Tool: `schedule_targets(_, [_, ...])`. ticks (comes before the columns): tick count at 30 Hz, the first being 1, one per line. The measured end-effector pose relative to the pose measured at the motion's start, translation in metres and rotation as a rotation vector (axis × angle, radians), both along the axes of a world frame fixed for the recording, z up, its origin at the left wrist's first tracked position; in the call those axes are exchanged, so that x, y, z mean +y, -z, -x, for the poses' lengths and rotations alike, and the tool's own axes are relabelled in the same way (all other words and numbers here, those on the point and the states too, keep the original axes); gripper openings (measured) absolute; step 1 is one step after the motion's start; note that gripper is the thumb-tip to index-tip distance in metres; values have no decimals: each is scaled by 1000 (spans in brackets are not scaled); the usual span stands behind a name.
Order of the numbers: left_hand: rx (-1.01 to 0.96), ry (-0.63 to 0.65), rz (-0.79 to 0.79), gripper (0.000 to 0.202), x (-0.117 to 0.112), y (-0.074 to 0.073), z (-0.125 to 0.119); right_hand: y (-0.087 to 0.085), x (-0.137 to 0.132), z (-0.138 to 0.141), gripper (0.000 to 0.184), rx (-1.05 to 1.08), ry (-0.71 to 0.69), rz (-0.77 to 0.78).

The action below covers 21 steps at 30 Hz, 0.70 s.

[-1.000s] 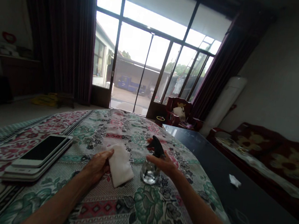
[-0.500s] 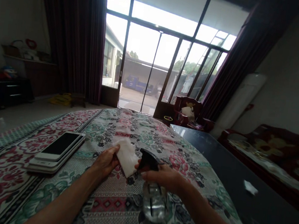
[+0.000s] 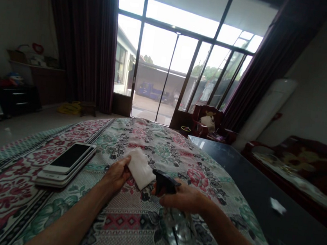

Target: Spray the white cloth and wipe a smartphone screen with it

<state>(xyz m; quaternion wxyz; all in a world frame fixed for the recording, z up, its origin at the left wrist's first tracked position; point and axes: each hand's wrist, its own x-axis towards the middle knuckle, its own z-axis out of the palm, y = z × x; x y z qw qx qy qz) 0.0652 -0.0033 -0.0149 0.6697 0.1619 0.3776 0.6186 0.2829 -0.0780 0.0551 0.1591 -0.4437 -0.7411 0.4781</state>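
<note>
A folded white tissue (image 3: 141, 170) is pinched at its left edge by my left hand (image 3: 118, 172), a little above the patterned cloth. My right hand (image 3: 186, 196) is wrapped round the neck of a spray bottle (image 3: 177, 228) with a clear body and a black trigger head. Its nozzle points left at the tissue, close to the tissue's right corner. Left of my left hand, several phones (image 3: 69, 158) lie stacked on the cloth, the top one white with a dark screen facing up.
A floral tablecloth (image 3: 138, 135) covers the round table. To the right is a dark table (image 3: 250, 187) with a crumpled white scrap (image 3: 277, 206) on it. Wooden seats (image 3: 294, 169) stand farther right, and a glass door (image 3: 162, 79) lies ahead.
The spray bottle in my right hand has shifted slightly right and tilted more. The tissue stays in my left hand, now lying a bit flatter. The view has turned slightly left.
</note>
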Motion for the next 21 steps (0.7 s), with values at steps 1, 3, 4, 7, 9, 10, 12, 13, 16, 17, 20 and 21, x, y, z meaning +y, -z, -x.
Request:
schedule_targets(1, [-7, -5, -1, 14, 0, 0, 0, 0, 0, 0, 23, -9, -8, 8])
schedule_targets(3, [-30, -21, -6, 15, 1, 0, 0, -1, 1, -1, 23, -58, -26, 40])
schedule_targets(4, [-45, -33, -4, 16, 1, 0, 1, -2, 1, -2, 24, -89, -35, 54])
schedule_targets(7, [-90, -69, 23, 17, 2, -1, 2, -1, 5, -8, 27, -151, -54, 70])
schedule_targets(9, [-106, -75, 32, 16, 3, -1, 2, 2, 9, -13, 30, -147, -52, 47])
schedule_targets(10, [-110, -77, 32, 16, 3, -1, 3, 4, 11, -15, 31, -141, -45, 31])
schedule_targets(12, [-112, -80, 33, 14, 3, -1, 3, 7, 14, -18, 31, -140, -29, 10])
schedule_targets(13, [-110, -84, 35, 14, 3, -2, 3, 8, 14, -19, 30, -150, -23, 10])
schedule_targets(16, [-105, -85, 28, 14, 2, -2, 3, 8, 14, -20, 24, -209, -21, 31])
schedule_targets(17, [-106, -81, 22, 15, 2, -3, 4, 8, 14, -20, 22, -227, -21, 32])
schedule_targets(20, [-109, -73, 10, 16, 2, -4, 4, 5, 12, -20, 19, -238, -22, 8])
schedule_targets(21, [-106, -75, 13, 16, 2, -4, 4, 4, 12, -20, 20, -227, -24, -4])
